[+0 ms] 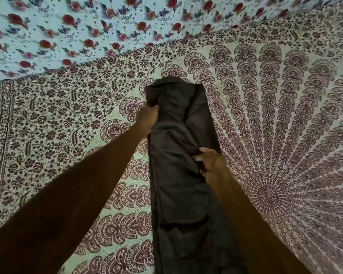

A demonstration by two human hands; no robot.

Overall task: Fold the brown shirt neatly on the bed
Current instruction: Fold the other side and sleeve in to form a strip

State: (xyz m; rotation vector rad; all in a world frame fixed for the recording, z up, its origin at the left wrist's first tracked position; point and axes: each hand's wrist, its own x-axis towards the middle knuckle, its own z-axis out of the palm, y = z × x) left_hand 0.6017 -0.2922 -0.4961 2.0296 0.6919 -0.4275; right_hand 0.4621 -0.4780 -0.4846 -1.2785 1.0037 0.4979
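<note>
We had the shirt (178, 165) in a long strip mid-bed (285, 135). Left hand (148, 115) pinched its left edge near the far end; right hand (210, 163) gripped the right edge. Looked soft, light, slippery: best held by edges.

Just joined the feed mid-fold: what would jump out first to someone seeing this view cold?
First, the long dark brown shirt, folded into a narrow strip down the middle of the view. Next, the two hands gripping it: the left hand pinches its left edge near the far end, and the right hand clutches its right edge at mid-length. Beneath lies the busy maroon-and-cream peacock-pattern bedspread, with a pale blue rose-print cloth beyond it.
</note>
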